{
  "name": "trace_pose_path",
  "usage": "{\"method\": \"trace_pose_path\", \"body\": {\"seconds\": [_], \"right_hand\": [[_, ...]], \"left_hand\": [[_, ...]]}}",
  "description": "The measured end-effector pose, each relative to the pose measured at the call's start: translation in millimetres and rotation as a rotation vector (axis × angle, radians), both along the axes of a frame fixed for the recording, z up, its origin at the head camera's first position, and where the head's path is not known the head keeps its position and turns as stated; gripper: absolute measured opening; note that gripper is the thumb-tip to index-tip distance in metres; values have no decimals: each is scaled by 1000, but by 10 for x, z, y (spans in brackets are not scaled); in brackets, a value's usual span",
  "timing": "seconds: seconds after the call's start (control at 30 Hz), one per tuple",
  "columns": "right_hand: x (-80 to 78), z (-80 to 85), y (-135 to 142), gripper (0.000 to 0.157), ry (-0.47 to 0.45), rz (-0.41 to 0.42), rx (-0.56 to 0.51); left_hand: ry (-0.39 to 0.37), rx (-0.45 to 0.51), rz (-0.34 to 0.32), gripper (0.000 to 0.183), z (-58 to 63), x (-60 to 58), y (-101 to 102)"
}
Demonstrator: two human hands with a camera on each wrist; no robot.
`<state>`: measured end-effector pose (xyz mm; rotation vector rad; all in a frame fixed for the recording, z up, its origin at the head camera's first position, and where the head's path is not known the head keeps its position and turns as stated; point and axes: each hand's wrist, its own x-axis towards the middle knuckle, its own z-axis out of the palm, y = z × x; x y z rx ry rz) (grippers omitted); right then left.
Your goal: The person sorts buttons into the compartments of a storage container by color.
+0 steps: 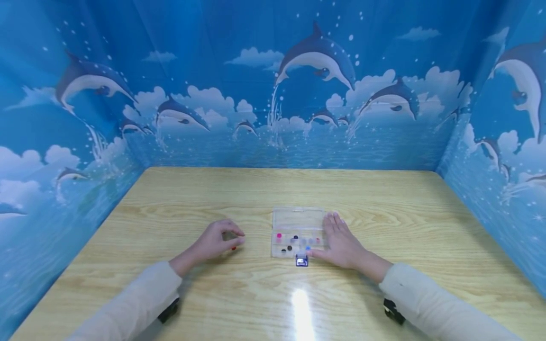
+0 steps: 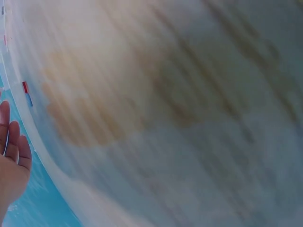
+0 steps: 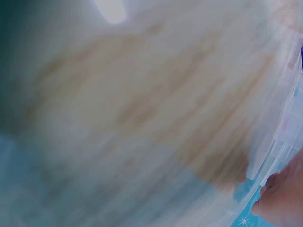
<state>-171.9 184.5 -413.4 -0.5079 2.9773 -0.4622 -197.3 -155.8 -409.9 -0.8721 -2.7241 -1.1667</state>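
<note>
A clear plastic compartment box (image 1: 276,248) lies on the table with its lid (image 1: 297,218) folded back. Small pink, black, blue and red pieces sit in its compartments. My right hand (image 1: 341,244) lies flat along the box's right side, fingers straight and thumb at the front edge. To the left of the box, my left hand (image 1: 217,240) hovers with bent, parted fingers and nothing between them. Just below its thumb is a small red piece (image 1: 233,248), partly hidden. A small red-and-blue piece (image 2: 26,92) shows beyond the left fingers in the left wrist view.
A dark blue square piece (image 1: 302,260) with a pale middle sits at the box's front edge. The wood-grain table (image 1: 192,293) is bordered at the back and sides by a dolphin-print curtain (image 1: 239,94). Light glares on the tabletop in front.
</note>
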Motion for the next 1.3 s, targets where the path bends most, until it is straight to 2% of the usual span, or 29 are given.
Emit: {"method": "trace_pose_path", "body": {"seconds": [0.13, 0.4, 0.83, 1.3], "right_hand": [[0, -2, 0, 109, -1, 1, -3], [1, 0, -8, 108, -3, 3, 0], [1, -3, -13, 110, -2, -2, 2], [3, 5, -4, 109, 1, 1, -3]], "left_hand": [[-43, -22, -7, 17, 7, 4, -55], [-61, -89, -13, 20, -1, -16, -162], [27, -144, -55, 9, -22, -9, -194], [63, -177, -63, 5, -36, -12, -178]]}}
